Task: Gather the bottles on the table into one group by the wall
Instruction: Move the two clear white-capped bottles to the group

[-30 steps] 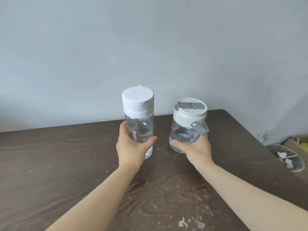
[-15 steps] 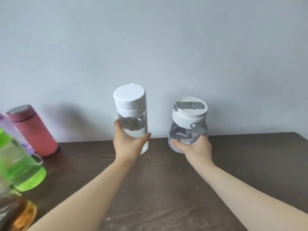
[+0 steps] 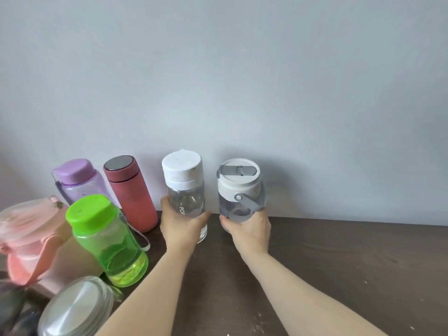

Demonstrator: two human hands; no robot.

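My left hand (image 3: 180, 227) grips a tall clear bottle with a white cap (image 3: 184, 187), held upright near the wall. My right hand (image 3: 249, 230) grips a short clear bottle with a white lid and grey strap (image 3: 238, 190), just to its right. Whether either bottle's base touches the table is hidden by my hands. To the left stand a dark red flask (image 3: 131, 192), a purple bottle (image 3: 77, 181), a green bottle (image 3: 106, 241) and a pink bottle (image 3: 26, 234), close together by the wall. A steel-lidded jar (image 3: 77, 309) is at the lower left.
The dark wooden table (image 3: 339, 263) runs along the pale grey wall (image 3: 242, 81). The red flask stands a short gap left of the tall clear bottle. White specks mark the wood near the front.
Both hands have carried their bottles leftward along the wall; the group of coloured bottles has come into view on the left, and the table's right end has left the view.
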